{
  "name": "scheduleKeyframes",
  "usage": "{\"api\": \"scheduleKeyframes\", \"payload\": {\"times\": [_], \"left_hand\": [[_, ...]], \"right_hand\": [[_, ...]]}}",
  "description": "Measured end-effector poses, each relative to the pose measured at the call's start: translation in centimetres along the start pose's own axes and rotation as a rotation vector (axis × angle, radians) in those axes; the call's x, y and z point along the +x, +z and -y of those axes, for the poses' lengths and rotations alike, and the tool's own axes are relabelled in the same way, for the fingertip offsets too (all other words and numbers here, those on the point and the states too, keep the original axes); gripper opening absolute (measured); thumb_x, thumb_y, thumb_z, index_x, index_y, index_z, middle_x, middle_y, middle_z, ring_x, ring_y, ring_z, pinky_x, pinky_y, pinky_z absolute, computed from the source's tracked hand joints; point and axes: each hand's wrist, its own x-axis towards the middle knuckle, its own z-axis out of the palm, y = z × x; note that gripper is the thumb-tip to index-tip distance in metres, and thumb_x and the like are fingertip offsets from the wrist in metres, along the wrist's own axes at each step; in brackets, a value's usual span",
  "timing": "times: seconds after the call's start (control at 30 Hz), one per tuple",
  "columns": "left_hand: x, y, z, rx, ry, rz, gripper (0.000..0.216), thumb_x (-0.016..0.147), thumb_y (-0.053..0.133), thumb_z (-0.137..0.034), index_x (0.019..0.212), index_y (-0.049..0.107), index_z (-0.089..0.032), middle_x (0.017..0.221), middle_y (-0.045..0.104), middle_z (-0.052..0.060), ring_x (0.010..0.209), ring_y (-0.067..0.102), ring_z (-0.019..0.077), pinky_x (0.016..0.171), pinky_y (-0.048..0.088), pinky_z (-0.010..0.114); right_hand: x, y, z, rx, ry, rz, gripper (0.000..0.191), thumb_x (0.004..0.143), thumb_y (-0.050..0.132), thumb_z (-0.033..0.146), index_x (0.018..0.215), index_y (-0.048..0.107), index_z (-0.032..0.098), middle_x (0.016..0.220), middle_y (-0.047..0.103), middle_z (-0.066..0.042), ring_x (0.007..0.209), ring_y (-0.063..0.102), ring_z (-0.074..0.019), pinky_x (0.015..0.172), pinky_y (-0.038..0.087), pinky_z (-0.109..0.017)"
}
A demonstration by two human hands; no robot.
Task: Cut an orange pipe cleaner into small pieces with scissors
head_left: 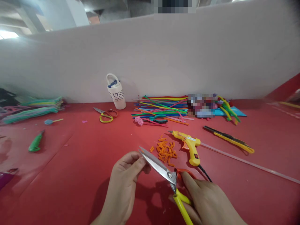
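My right hand [206, 197] grips a pair of scissors [161, 167] by its red and yellow handles. The blades point up and to the left, nearly together, and their tips reach my left hand [127, 178]. Thumb and forefinger of my left hand are pinched beside the blade tips; whatever they hold, if anything, is too small or hidden to make out. Just beyond the blades lies a loose pile of short orange pieces [166, 151]. A yellow glue gun [189, 145] rests to the right of that pile, its nozzle pointing left.
A long clear glue stick [246, 164] extends right from the glue gun. Further back lie pipe cleaners [161, 106], a second pair of scissors [105, 115] and a white tumbler [118, 97]. Black-and-yellow tweezers [229, 139] lie right; a green tool [36, 143] lies left.
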Motion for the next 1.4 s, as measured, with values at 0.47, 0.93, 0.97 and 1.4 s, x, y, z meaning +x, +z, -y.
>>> {"api": "scheduleKeyframes", "payload": {"times": [0.47, 0.93, 0.97, 1.4], "left_hand": [[0.1, -0.1, 0.0, 0.035, 0.004, -0.001, 0.007, 0.069, 0.070, -0.019, 0.065, 0.067, -0.015, 0.061, 0.062, -0.001, 0.056, 0.052, 0.0088, 0.058, 0.042, 0.020], [-0.9, 1.2, 2.8, 0.793, 0.168, 0.238, 0.008, 0.069, 0.060, -0.016, 0.062, 0.062, -0.019, 0.062, 0.060, 0.000, 0.061, 0.055, 0.0147, 0.060, 0.044, 0.025], [-1.0, 1.2, 2.9, 0.843, 0.230, 0.258, 0.009, 0.069, 0.058, -0.015, 0.061, 0.061, -0.019, 0.062, 0.060, 0.000, 0.061, 0.055, 0.0149, 0.060, 0.044, 0.025], [0.0, 0.6, 2.4, 0.934, 0.307, 0.252, 0.010, 0.066, 0.050, -0.013, 0.059, 0.055, -0.019, 0.059, 0.057, -0.002, 0.057, 0.053, 0.0133, 0.058, 0.043, 0.024]], "right_hand": [[0.2, -0.2, -0.3, 0.150, 0.107, 0.040, 0.022, 0.083, 0.042, 0.040, 0.068, 0.039, 0.024, 0.042, 0.052, 0.002, 0.032, 0.044, -0.0135, 0.037, 0.019, -0.026], [2.6, -1.2, 1.0, 1.230, 0.688, 0.227, 0.020, 0.069, 0.056, 0.036, 0.071, 0.045, 0.020, 0.054, 0.038, 0.008, 0.044, 0.031, -0.0066, 0.040, 0.026, -0.020], [2.7, -1.2, 1.1, 1.204, 0.663, 0.199, 0.019, 0.068, 0.056, 0.033, 0.066, 0.043, 0.020, 0.055, 0.037, 0.007, 0.046, 0.030, -0.0066, 0.042, 0.026, -0.020], [2.1, -1.3, 0.8, 1.144, 0.716, 0.290, 0.024, 0.071, 0.052, 0.040, 0.064, 0.036, 0.024, 0.043, 0.034, 0.010, 0.034, 0.033, -0.0066, 0.035, 0.024, -0.020]]}}
